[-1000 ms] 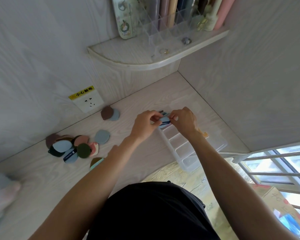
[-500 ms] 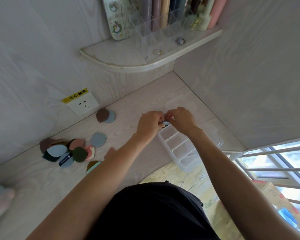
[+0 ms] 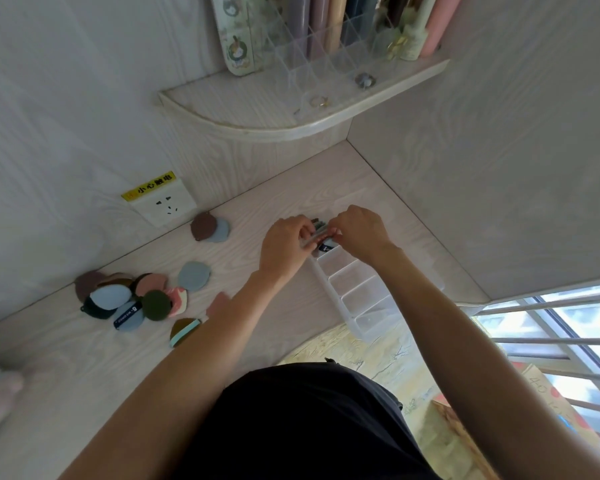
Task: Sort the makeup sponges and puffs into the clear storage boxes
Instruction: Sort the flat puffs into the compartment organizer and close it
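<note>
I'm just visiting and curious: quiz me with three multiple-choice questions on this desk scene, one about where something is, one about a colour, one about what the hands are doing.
1. Where does the wall socket sit?
A. On the wall to the left of the corner shelf, below it
B. On the shelf itself
C. Beside the window bars

2. What colour is the warning label above the socket?
A. Red
B. Yellow
C. Green

3. What are the left hand and right hand doing?
A. Resting flat on the desk
B. Both working puffs at the far end of the clear storage box
C. Lifting the box up

Answers: 1 A, the socket is on the wood wall, left of and below the shelf. 2 B, the strip is yellow with dark characters. 3 B, the fingers of both hands meet around the puffs at the box's far compartment.
</note>
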Action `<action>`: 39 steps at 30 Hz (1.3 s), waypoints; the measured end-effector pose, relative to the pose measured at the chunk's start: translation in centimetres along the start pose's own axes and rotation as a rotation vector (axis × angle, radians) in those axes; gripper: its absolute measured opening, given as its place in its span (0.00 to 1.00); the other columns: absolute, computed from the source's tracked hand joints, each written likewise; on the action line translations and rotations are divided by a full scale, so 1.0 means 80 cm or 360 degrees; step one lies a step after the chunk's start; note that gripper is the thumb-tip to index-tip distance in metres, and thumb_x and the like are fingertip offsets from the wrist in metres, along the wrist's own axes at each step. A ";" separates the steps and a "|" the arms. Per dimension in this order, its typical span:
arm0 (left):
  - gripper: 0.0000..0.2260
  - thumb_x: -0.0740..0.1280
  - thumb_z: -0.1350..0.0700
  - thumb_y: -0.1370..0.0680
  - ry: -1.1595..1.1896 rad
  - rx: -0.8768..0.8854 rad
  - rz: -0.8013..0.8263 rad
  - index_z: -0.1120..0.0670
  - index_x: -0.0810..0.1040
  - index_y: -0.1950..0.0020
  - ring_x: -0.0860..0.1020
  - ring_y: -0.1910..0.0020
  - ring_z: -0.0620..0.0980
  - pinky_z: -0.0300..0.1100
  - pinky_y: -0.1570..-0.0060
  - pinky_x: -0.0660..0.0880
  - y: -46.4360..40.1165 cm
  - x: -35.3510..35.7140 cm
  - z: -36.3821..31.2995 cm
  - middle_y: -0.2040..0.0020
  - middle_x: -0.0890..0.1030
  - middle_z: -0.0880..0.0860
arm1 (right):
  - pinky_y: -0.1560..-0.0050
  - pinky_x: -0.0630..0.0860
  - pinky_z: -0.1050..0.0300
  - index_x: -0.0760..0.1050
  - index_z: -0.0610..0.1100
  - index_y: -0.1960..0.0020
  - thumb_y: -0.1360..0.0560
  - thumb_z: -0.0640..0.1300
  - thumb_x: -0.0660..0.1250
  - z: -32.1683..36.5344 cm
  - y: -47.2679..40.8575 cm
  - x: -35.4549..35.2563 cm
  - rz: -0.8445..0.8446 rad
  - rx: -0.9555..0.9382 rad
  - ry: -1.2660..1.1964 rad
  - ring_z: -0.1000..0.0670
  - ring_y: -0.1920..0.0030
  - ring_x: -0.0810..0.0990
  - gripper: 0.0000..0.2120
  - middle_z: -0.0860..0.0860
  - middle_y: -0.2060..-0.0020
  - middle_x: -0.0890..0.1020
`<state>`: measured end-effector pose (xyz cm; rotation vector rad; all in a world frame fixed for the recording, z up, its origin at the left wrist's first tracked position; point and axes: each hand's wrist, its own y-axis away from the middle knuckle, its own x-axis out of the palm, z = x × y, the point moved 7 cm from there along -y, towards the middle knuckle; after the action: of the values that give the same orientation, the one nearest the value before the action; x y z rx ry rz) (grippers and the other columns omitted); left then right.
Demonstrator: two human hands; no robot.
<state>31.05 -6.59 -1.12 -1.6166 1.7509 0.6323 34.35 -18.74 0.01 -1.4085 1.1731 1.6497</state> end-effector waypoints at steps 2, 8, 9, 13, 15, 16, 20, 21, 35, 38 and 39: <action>0.14 0.73 0.48 0.31 -0.0066 -0.0010 -0.0065 0.53 0.78 0.51 0.75 0.60 0.45 0.38 0.57 0.70 0.005 -0.008 0.014 0.56 0.80 0.48 | 0.56 0.72 0.56 0.79 0.47 0.48 0.22 0.46 0.61 0.003 -0.002 -0.002 0.0014 -0.0055 0.0092 0.48 0.50 0.77 0.08 0.49 0.54 0.81; 0.15 0.73 0.44 0.33 -0.0246 -0.0063 0.0013 0.52 0.78 0.53 0.75 0.59 0.49 0.43 0.58 0.70 -0.003 0.003 0.003 0.58 0.80 0.49 | 0.58 0.76 0.54 0.76 0.46 0.52 0.23 0.42 0.61 0.003 0.002 -0.002 0.0078 -0.0081 0.0029 0.48 0.61 0.77 0.06 0.50 0.62 0.78; 0.16 0.73 0.43 0.33 -0.0282 -0.0070 0.0023 0.52 0.78 0.53 0.75 0.59 0.50 0.43 0.59 0.69 -0.005 0.006 0.000 0.58 0.80 0.50 | 0.60 0.75 0.55 0.76 0.46 0.52 0.23 0.43 0.60 0.003 0.003 -0.003 0.0090 -0.0087 0.0021 0.48 0.62 0.77 0.06 0.50 0.63 0.77; 0.16 0.73 0.44 0.33 -0.0348 -0.0106 0.0036 0.53 0.77 0.53 0.75 0.57 0.52 0.43 0.59 0.67 -0.011 0.009 0.000 0.57 0.80 0.51 | 0.55 0.78 0.51 0.78 0.47 0.54 0.24 0.51 0.61 0.002 0.000 -0.003 0.0150 -0.0062 -0.0066 0.47 0.60 0.79 0.10 0.49 0.61 0.81; 0.16 0.73 0.45 0.32 -0.0353 -0.0110 0.0064 0.53 0.77 0.52 0.75 0.56 0.52 0.42 0.57 0.67 -0.011 0.011 0.000 0.56 0.79 0.51 | 0.56 0.77 0.52 0.78 0.47 0.54 0.24 0.52 0.62 0.005 -0.003 -0.003 0.0183 -0.0089 -0.0002 0.47 0.59 0.79 0.10 0.49 0.60 0.80; 0.15 0.72 0.46 0.31 -0.0333 -0.0122 0.0082 0.53 0.77 0.51 0.75 0.55 0.52 0.42 0.57 0.67 -0.011 0.012 0.001 0.55 0.79 0.51 | 0.57 0.76 0.54 0.78 0.47 0.53 0.24 0.51 0.63 0.008 -0.004 -0.002 0.0195 -0.0112 0.0031 0.47 0.58 0.79 0.09 0.48 0.58 0.80; 0.09 0.69 0.51 0.28 0.0020 -0.0198 0.0071 0.52 0.78 0.50 0.75 0.55 0.49 0.40 0.56 0.70 -0.006 0.006 0.006 0.54 0.79 0.50 | 0.60 0.72 0.55 0.77 0.45 0.51 0.24 0.49 0.64 0.015 -0.006 -0.002 0.0193 -0.0175 0.0086 0.46 0.56 0.79 0.09 0.48 0.56 0.79; 0.08 0.69 0.53 0.27 0.0150 -0.0204 0.0030 0.52 0.78 0.49 0.75 0.55 0.47 0.39 0.56 0.72 -0.002 -0.002 0.008 0.54 0.79 0.49 | 0.60 0.73 0.55 0.78 0.45 0.51 0.24 0.49 0.64 0.015 -0.006 -0.002 0.0189 -0.0164 0.0104 0.47 0.57 0.79 0.09 0.48 0.56 0.79; 0.16 0.61 0.51 0.22 -0.0896 -0.0871 0.0236 0.57 0.68 0.37 0.71 0.45 0.59 0.52 0.48 0.69 0.115 -0.104 0.186 0.42 0.73 0.60 | 0.48 0.69 0.55 0.80 0.44 0.48 0.24 0.53 0.63 0.002 0.011 0.005 -0.0160 0.0287 -0.0018 0.45 0.48 0.72 0.14 0.44 0.49 0.77; 0.11 0.64 0.55 0.23 -0.0649 -0.0795 0.0067 0.55 0.73 0.41 0.72 0.48 0.56 0.45 0.53 0.67 0.110 -0.112 0.175 0.45 0.75 0.58 | 0.48 0.67 0.52 0.81 0.44 0.49 0.25 0.54 0.65 0.001 0.014 0.003 -0.0226 0.0371 -0.0101 0.43 0.47 0.70 0.15 0.44 0.49 0.76; 0.09 0.65 0.56 0.23 -0.0596 -0.0734 0.0024 0.55 0.75 0.44 0.73 0.51 0.53 0.42 0.55 0.67 0.104 -0.115 0.166 0.47 0.76 0.57 | 0.48 0.66 0.52 0.81 0.45 0.50 0.26 0.56 0.65 -0.001 0.015 0.003 -0.0225 0.0401 -0.0066 0.43 0.48 0.70 0.15 0.45 0.50 0.77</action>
<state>24.85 10.29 -3.85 -1.6396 1.4055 1.3290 33.25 -19.27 0.01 -1.2621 1.1832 1.3749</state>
